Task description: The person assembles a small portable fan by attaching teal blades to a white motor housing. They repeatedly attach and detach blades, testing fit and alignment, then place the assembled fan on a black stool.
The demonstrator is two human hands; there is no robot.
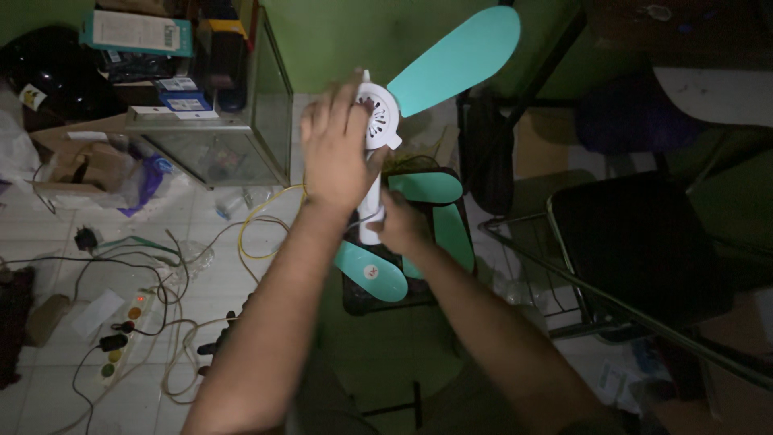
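One teal blade (455, 58) sticks up from the white fan hub (378, 119), held over the tiled floor (48, 234) at frame centre; more teal blades (427, 187) lie below on a dark stool. We see our left hand (334, 153) spread flat over the hub, fingers together, likely steadying it. Our right hand (400, 225) is clamped round the white stem (369, 213), forearm angled up from lower right. Glass tank (241, 137) and power strip (121, 338) sit left
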